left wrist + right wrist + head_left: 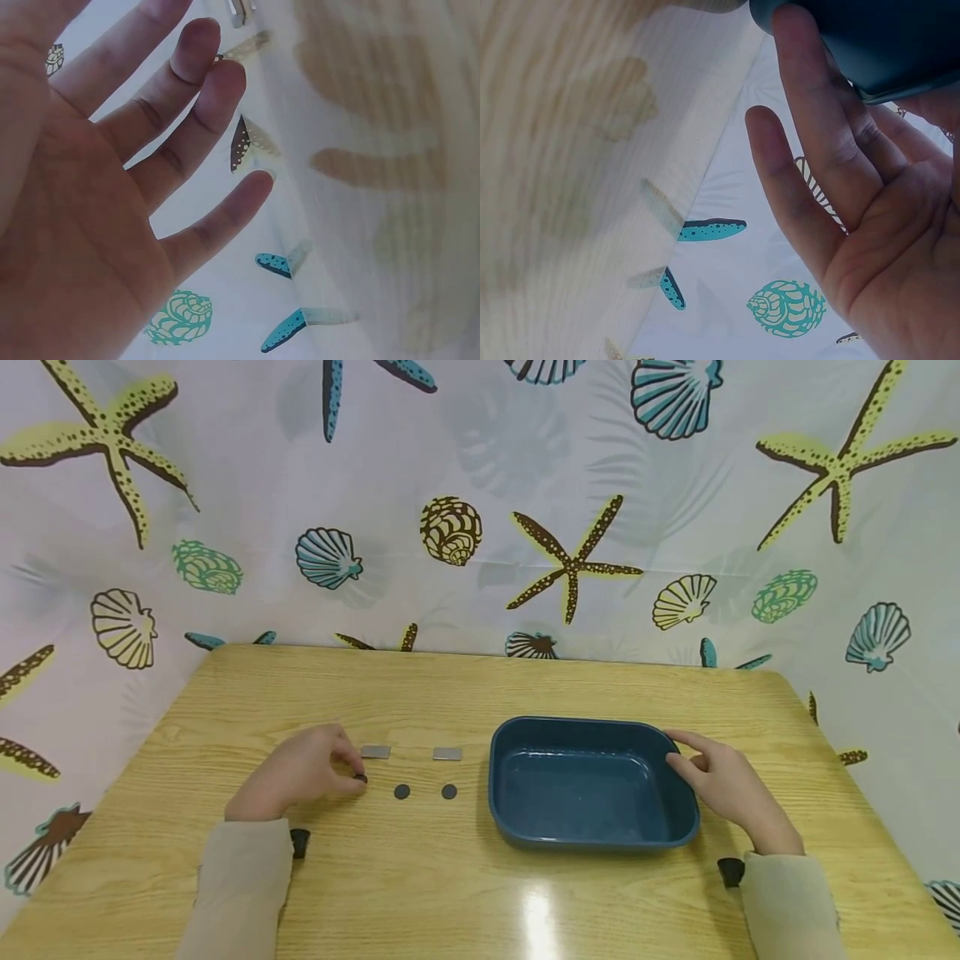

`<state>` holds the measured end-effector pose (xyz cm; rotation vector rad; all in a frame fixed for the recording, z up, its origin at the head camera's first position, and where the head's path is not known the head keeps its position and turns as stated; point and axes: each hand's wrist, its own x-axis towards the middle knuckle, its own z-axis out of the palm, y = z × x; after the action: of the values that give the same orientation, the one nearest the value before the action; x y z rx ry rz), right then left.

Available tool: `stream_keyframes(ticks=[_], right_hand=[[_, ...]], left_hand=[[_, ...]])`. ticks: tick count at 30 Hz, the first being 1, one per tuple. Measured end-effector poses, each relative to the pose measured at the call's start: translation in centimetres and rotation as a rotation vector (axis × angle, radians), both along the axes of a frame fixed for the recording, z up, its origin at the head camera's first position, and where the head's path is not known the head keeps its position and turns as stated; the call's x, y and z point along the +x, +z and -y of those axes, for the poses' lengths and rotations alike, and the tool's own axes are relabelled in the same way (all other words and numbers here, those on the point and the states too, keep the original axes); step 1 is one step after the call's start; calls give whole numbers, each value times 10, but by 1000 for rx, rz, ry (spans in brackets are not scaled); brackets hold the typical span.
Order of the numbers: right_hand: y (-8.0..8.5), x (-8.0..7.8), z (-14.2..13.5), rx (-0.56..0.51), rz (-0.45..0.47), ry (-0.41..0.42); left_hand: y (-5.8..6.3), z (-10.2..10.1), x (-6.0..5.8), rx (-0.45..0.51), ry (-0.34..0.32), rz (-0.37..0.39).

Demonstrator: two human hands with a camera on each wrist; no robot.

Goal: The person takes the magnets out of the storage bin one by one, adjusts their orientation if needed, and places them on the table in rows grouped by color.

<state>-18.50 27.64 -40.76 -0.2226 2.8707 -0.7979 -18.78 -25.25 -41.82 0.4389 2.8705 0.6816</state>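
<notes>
Between its thumb and index finger, my left hand (306,770) pinches a small dark round disc (362,779) just above the table or at its surface; which of these I cannot tell. In the left wrist view the left hand's other fingers (223,90) are spread and the disc does not show. Two more dark discs, one nearer (402,792) and one farther right (449,792), lie on the wood. Behind them lie two flat grey rectangular plates, a left plate (376,752) and a right plate (447,754). My right hand (720,779) grips the right rim of a deep blue plastic tub (592,844).
The wooden table (390,893) has rounded far corners. A white curtain (420,460) printed with starfish and shells hangs behind it and along both sides. Light-coloured sleeves and dark wrist-worn pieces cover both forearms.
</notes>
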Motion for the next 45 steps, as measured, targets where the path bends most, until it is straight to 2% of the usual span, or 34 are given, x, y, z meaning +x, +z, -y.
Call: stream_keyframes(ticks=[14, 25, 31, 39, 45], right_hand=[[0, -2, 2, 0, -6, 7], [-2, -2, 4, -2, -4, 9], [-1, -1, 4, -1, -5, 6], [0, -1, 3, -6, -4, 3], [1, -1, 1, -18, 19, -8]], left_hand=[[-1, 3, 5, 11, -11, 45], [-5, 10, 2, 26, -21, 64], [0, 10, 1, 36, 3, 78], [12, 7, 0, 59, 20, 33], [13, 7, -1, 81, 60, -16]])
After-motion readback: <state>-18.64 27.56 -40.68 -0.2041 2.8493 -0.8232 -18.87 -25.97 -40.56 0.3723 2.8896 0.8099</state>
